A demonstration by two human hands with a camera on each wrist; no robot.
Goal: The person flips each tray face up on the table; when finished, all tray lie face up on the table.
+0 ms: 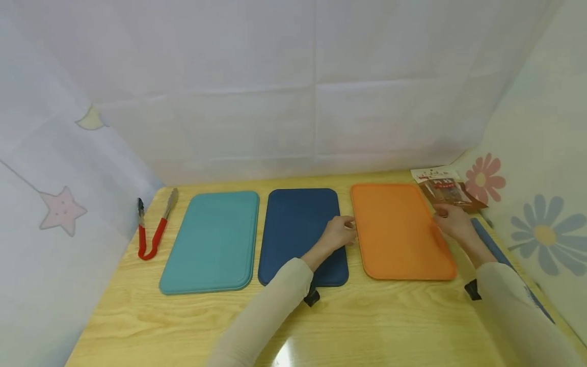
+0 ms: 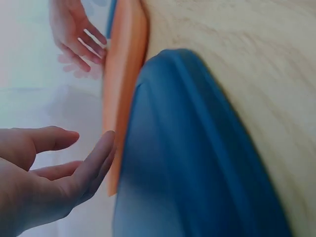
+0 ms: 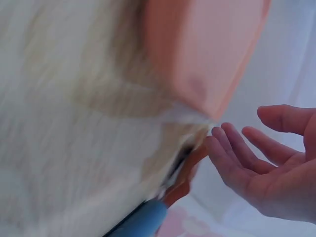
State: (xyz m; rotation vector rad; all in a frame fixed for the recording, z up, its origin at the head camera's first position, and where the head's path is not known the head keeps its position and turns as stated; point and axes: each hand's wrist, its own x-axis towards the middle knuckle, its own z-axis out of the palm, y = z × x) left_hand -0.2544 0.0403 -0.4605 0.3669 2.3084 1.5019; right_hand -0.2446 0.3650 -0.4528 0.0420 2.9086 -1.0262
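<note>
Orange rectangular board, round-cornered, plastic by the look: flat on yellow wood-grain table, right of dark-blue rectangular board, between both hands. Left hand: at left edge, fingers part-bent, thumb apart, nothing gripped. Right hand: at right edge, likewise loose and empty. Contact: uncertain on both sides. Advisable: fingertips level on opposite edges, even light pressure, no tilt, clearance from brown-and-white printed packet near far right corner.
</note>
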